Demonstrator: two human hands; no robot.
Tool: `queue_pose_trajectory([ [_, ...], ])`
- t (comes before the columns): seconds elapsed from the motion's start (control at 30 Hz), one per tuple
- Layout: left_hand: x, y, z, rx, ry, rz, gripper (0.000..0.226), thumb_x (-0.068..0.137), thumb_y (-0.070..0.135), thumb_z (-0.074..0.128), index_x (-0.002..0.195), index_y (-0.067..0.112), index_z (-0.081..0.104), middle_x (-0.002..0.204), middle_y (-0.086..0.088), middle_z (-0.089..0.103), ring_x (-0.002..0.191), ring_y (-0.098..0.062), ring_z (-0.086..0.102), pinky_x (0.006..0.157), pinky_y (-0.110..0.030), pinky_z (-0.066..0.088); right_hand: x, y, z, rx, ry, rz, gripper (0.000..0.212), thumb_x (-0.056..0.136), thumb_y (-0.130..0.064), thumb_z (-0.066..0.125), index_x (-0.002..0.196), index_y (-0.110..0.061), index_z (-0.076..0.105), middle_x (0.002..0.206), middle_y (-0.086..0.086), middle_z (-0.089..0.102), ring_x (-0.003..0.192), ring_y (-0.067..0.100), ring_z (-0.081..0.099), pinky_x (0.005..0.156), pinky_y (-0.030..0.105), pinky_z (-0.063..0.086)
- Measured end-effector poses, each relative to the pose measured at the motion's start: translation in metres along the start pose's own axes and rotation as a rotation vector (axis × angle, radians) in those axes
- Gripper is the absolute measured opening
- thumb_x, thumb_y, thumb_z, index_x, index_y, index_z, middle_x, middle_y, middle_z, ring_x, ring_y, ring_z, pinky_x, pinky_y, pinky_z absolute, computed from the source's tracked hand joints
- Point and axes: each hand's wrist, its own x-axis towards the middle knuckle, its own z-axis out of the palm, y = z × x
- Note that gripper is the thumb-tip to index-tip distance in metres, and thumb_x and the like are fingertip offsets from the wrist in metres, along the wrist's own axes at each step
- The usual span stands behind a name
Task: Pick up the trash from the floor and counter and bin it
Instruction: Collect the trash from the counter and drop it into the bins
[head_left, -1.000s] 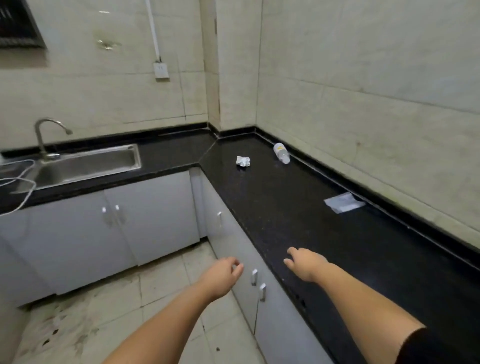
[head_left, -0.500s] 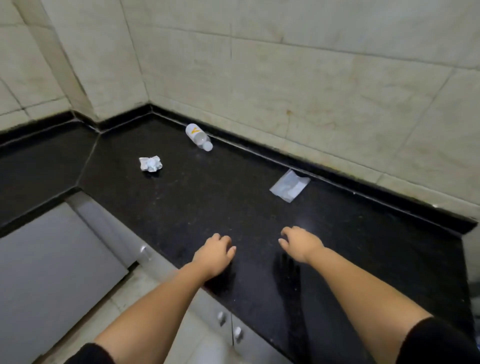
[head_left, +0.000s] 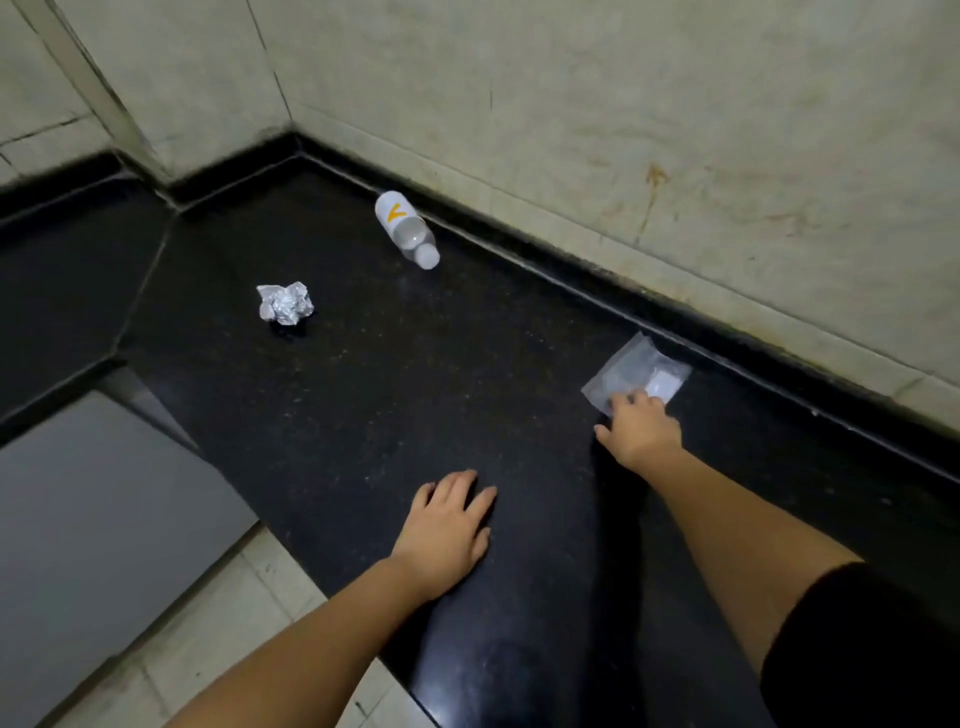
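Three pieces of trash lie on the black counter (head_left: 363, 395). A clear plastic wrapper (head_left: 631, 371) lies flat near the back wall on the right. My right hand (head_left: 641, 434) reaches onto its near edge, fingertips touching it, fingers apart. A crumpled foil ball (head_left: 284, 304) sits in the middle left. A small plastic bottle (head_left: 405, 226) with a white label lies on its side near the corner. My left hand (head_left: 449, 525) rests flat on the counter near the front edge, holding nothing.
Tiled walls (head_left: 623, 130) run behind the counter and meet in a corner at the upper left. A grey cabinet door (head_left: 93, 519) stands below the counter at the left. Pale floor tiles (head_left: 234, 639) show beneath it.
My right hand has reached forward and right onto the wrapper's edge. My left hand has settled flat on the counter. The view has moved closer to the counter.
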Motion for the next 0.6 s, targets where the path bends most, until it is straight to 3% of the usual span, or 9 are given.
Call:
queue_pose_trajectory([
  [0.07,0.001,-0.001,0.0,0.041,0.013,0.031,0.049,0.075,0.046,0.038,0.109,0.027,0.068,0.109,-0.003,0.072,0.096,-0.019,0.071,0.075,-0.036,0.059,0.006,0.003,0.002,-0.058,0.029,-0.029,0.034,0.095,-0.021,0.047,0.128,-0.013,0.046,0.133,0.014,0.045,0.122,0.034,0.043,0.095,0.045,0.045],
  [0.17,0.001,-0.003,-0.003,0.067,-0.005,0.046,0.048,0.076,0.046,0.038,0.109,0.027,0.067,0.108,-0.003,0.072,0.095,-0.02,0.071,0.073,-0.036,0.059,0.01,0.009,0.0,-0.094,0.054,-0.085,0.03,0.093,-0.005,0.044,0.122,-0.009,0.048,0.125,0.015,0.049,0.116,0.033,0.045,0.087,0.044,0.049],
  [0.27,-0.002,-0.003,-0.007,0.033,-0.008,0.03,0.049,0.081,0.042,0.039,0.12,0.024,0.061,0.121,-0.008,0.066,0.109,-0.024,0.067,0.085,-0.042,0.056,0.011,0.01,-0.003,-0.11,0.057,-0.102,0.028,0.091,0.001,0.044,0.118,-0.006,0.05,0.122,0.016,0.048,0.115,0.033,0.045,0.084,0.042,0.048],
  [0.33,-0.002,-0.001,-0.006,-0.012,-0.011,0.057,0.051,0.093,0.038,0.036,0.141,0.021,0.041,0.147,-0.013,0.041,0.135,-0.03,0.042,0.109,-0.048,0.037,0.012,0.007,-0.004,-0.107,0.044,-0.093,0.028,0.092,0.0,0.044,0.118,-0.006,0.05,0.123,0.016,0.048,0.115,0.033,0.045,0.087,0.042,0.048],
  [0.4,-0.002,-0.003,-0.008,-0.014,-0.059,0.064,0.055,0.098,0.038,0.033,0.149,0.021,0.021,0.158,-0.01,0.019,0.146,-0.028,0.02,0.118,-0.045,0.019,0.012,0.003,-0.006,-0.098,0.031,-0.064,0.03,0.093,-0.006,0.045,0.122,-0.007,0.05,0.124,0.015,0.049,0.115,0.032,0.047,0.089,0.042,0.048],
  [0.53,0.002,-0.009,-0.014,-0.021,-0.079,0.12,0.055,0.099,0.038,0.033,0.149,0.021,0.02,0.158,-0.011,0.017,0.146,-0.028,0.017,0.118,-0.045,0.02,0.009,-0.019,-0.011,-0.026,0.122,-0.046,0.031,0.091,-0.022,0.049,0.118,-0.01,0.055,0.119,0.012,0.056,0.114,0.03,0.051,0.096,0.041,0.042],
  [0.6,0.007,-0.019,-0.021,-0.03,-0.102,0.165,0.055,0.098,0.037,0.035,0.149,0.02,0.022,0.156,-0.011,0.02,0.144,-0.028,0.02,0.117,-0.044,0.023,0.009,-0.039,-0.019,0.037,0.16,-0.1,0.018,0.088,-0.022,0.049,0.102,-0.013,0.056,0.1,0.009,0.061,0.106,0.029,0.056,0.103,0.041,0.035],
])
